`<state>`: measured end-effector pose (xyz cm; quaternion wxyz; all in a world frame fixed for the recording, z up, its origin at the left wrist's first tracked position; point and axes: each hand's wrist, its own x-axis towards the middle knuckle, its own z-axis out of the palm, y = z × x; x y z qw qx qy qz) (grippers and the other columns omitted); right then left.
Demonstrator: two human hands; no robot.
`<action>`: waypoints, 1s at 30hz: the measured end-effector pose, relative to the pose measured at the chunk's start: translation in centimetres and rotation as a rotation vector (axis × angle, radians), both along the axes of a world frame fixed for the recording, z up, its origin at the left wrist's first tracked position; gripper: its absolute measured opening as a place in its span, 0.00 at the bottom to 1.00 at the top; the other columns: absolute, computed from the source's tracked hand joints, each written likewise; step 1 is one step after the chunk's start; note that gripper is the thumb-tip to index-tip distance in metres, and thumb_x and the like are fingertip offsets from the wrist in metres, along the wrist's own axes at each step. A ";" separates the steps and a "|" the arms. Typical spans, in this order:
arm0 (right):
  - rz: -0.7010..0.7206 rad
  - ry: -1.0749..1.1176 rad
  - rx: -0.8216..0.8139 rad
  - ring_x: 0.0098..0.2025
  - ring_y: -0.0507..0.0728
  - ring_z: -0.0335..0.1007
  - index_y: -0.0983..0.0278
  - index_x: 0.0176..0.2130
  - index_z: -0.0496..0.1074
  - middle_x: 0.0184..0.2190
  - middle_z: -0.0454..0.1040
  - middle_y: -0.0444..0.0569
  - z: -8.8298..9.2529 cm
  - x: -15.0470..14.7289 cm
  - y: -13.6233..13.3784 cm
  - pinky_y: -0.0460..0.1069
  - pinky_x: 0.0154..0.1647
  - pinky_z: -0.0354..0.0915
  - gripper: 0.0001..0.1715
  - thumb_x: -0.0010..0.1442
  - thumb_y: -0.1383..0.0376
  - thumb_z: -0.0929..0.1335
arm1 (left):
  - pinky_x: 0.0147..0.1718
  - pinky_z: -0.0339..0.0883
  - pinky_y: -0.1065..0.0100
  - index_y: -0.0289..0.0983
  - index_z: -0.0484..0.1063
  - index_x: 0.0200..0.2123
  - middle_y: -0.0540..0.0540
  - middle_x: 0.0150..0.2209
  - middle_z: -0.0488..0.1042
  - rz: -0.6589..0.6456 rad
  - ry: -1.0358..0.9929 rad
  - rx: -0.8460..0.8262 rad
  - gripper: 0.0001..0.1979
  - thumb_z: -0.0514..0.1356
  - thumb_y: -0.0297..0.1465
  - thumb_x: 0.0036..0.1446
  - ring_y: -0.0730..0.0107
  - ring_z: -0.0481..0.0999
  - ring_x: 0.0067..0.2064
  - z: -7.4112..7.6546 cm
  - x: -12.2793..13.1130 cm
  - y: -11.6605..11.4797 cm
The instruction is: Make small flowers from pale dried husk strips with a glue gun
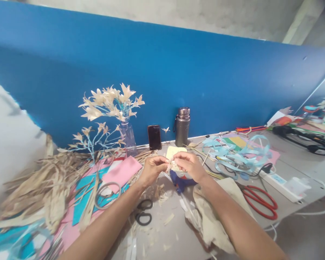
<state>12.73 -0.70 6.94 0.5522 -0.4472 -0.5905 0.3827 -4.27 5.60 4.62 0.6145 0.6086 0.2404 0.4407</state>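
My left hand (153, 168) and my right hand (190, 165) meet above the middle of the table, thumbs and fingers pinched. Between their fingertips is a small pale piece (173, 166) that looks like dried husk; its exact shape is too small to make out. Just behind it lies a yellow pad (176, 150). A blue glue gun (178, 182) rests below the right hand, partly covered by it. Black-handled scissors (144, 213) lie near my left forearm. Under my right forearm is a crumpled beige cloth (206, 216).
Husk flowers (108, 101) stand in a clear bottle (128, 139) by the blue partition (162, 79). A phone (154, 137) and a flask (182, 126) stand behind my hands. Dried husks (43, 180) heap up leftward. Rightward are blue ribbons (241, 151), red-handled scissors (262, 202) and a power strip (280, 184).
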 end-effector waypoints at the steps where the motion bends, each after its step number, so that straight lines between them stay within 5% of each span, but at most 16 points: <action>1: -0.005 -0.025 0.008 0.23 0.50 0.61 0.65 0.31 0.76 0.23 0.70 0.43 0.0 0.0 0.0 0.45 0.23 0.57 0.09 0.54 0.61 0.70 | 0.25 0.67 0.72 0.33 0.79 0.26 0.50 0.20 0.75 0.000 0.007 0.008 0.09 0.73 0.31 0.41 0.75 0.71 0.22 0.0 0.0 -0.1; 12: -0.032 -0.038 0.028 0.20 0.48 0.56 0.66 0.29 0.74 0.18 0.66 0.41 -0.8 0.3 0.7 0.45 0.21 0.53 0.12 0.56 0.59 0.70 | 0.24 0.65 0.72 0.33 0.78 0.27 0.49 0.21 0.75 0.071 0.095 0.096 0.09 0.71 0.32 0.44 0.74 0.71 0.22 -0.8 0.0 0.5; 20: 0.009 0.141 -0.033 0.18 0.47 0.53 0.66 0.29 0.74 0.16 0.64 0.40 -1.6 1.3 1.3 0.45 0.20 0.49 0.16 0.55 0.55 0.72 | 0.26 0.65 0.71 0.35 0.77 0.41 0.49 0.26 0.76 0.033 0.079 0.216 0.15 0.70 0.33 0.49 0.72 0.73 0.25 -0.7 0.0 0.4; 25: 0.023 0.126 -0.049 0.18 0.46 0.53 0.66 0.29 0.74 0.16 0.64 0.40 -2.0 1.3 1.5 0.44 0.20 0.49 0.16 0.55 0.55 0.73 | 0.28 0.64 0.70 0.35 0.79 0.34 0.47 0.27 0.76 0.123 0.188 0.397 0.05 0.64 0.30 0.55 0.71 0.72 0.26 0.5 -0.2 -0.2; 30: 0.022 0.108 -0.081 0.18 0.47 0.53 0.66 0.28 0.74 0.16 0.65 0.40 -2.2 1.1 1.6 0.44 0.20 0.50 0.17 0.54 0.54 0.73 | 0.31 0.64 0.71 0.36 0.80 0.29 0.47 0.27 0.76 0.157 0.196 0.531 0.06 0.64 0.30 0.56 0.71 0.73 0.29 0.9 -0.1 -0.5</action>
